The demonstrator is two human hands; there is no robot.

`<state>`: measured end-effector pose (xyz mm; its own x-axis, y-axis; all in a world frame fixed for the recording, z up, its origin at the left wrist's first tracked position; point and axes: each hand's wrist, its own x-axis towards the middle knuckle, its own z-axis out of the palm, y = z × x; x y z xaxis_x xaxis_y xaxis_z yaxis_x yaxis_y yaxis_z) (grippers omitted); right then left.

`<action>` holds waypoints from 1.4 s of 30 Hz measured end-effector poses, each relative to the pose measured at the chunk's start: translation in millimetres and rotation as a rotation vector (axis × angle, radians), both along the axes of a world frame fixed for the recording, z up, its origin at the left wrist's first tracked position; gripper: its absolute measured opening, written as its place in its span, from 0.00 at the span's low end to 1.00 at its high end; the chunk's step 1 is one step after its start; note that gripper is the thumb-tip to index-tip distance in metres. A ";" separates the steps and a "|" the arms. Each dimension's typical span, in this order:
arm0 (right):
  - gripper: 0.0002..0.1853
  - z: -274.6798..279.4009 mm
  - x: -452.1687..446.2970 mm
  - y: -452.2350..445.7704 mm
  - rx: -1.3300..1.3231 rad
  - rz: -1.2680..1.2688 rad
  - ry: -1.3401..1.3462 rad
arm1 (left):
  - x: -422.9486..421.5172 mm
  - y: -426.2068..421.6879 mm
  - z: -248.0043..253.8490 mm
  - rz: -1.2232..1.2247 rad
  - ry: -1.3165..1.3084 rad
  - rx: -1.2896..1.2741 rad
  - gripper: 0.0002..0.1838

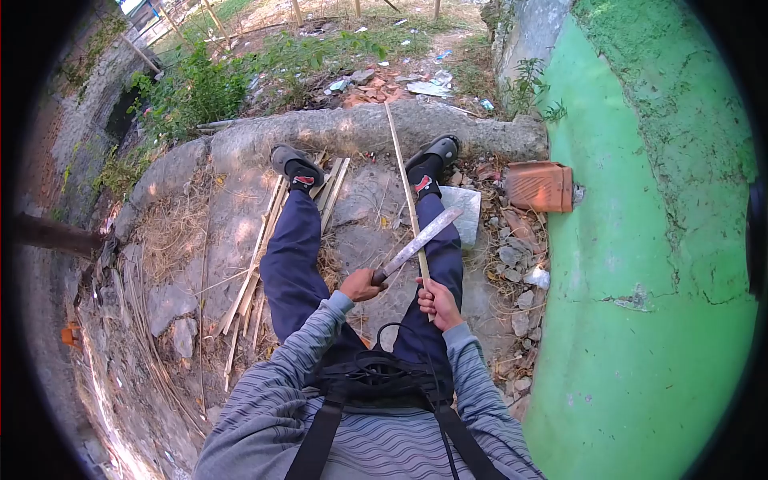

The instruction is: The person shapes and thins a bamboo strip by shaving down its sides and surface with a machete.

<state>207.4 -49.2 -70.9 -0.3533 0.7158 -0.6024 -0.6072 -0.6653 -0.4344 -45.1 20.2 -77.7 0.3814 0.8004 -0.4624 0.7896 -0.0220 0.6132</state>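
Observation:
My left hand [362,285] is closed around the dark handle of a machete [436,230]. Its worn, pale blade slants up to the right and crosses a long bamboo strip [402,164]; whether blade and strip touch I cannot tell. Lower down, my right hand [438,302] grips that strip near its bottom end. From there the strip runs forward between my legs, its far end over the low concrete ledge [336,132]. More split bamboo strips [254,276] lie in a loose pile beside and under my left leg.
To the right stands a green wall [632,352], with a reddish-brown ridged block [539,186] and rubble [512,256] along its foot. A pale slab [462,210] lies by my right leg. Beyond the ledge are weeds [200,88] and litter. A dark post [60,234] juts in from the left.

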 end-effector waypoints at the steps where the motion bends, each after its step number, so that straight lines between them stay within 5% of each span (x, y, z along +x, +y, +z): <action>1: 0.16 0.7 1.7 0.1 -0.010 -0.017 0.037 | 1.8 -0.3 5.8 0.043 -0.065 0.021 0.19; 5: 0.16 0.8 9.4 1.2 -0.059 -0.052 0.182 | 9.3 -9.8 -5.9 0.011 -0.104 0.063 0.18; 11: 0.14 8.3 -14.6 -5.8 0.038 0.094 -0.384 | 10.1 -5.3 -2.6 0.069 0.092 -0.050 0.17; 14: 0.14 8.7 -24.1 -8.5 0.032 0.084 -0.400 | 1.9 21.3 -10.2 0.208 0.132 -0.048 0.18; 18: 0.12 13.6 -7.8 -3.0 0.014 0.063 -0.227 | -5.6 26.3 -12.3 0.129 0.024 -0.099 0.17; 21: 0.12 17.6 -2.9 -10.8 -0.002 0.084 -0.295 | -9.1 13.8 -24.8 0.089 0.056 0.079 0.16; 25: 0.12 22.7 0.7 -17.4 0.001 0.116 -0.346 | -3.3 23.0 -36.5 0.074 0.048 -0.038 0.15; 33: 0.11 42.5 18.2 -4.6 -0.075 0.019 0.018 | 9.8 23.1 -40.9 0.065 -0.124 -0.031 0.16; 37: 0.11 50.6 9.3 -22.9 -0.028 0.091 -0.291 | -4.4 24.9 -20.4 0.116 0.029 0.012 0.17; 42: 0.12 67.1 11.1 -38.8 -0.033 0.092 -0.311 | -21.5 47.9 -27.1 0.281 -0.031 0.027 0.14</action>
<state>218.4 -88.1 -3.8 -0.2110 0.6673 -0.7143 -0.3850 -0.7284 -0.5667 -66.6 68.0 -104.8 0.1560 0.8885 -0.4315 0.7477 0.1792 0.6394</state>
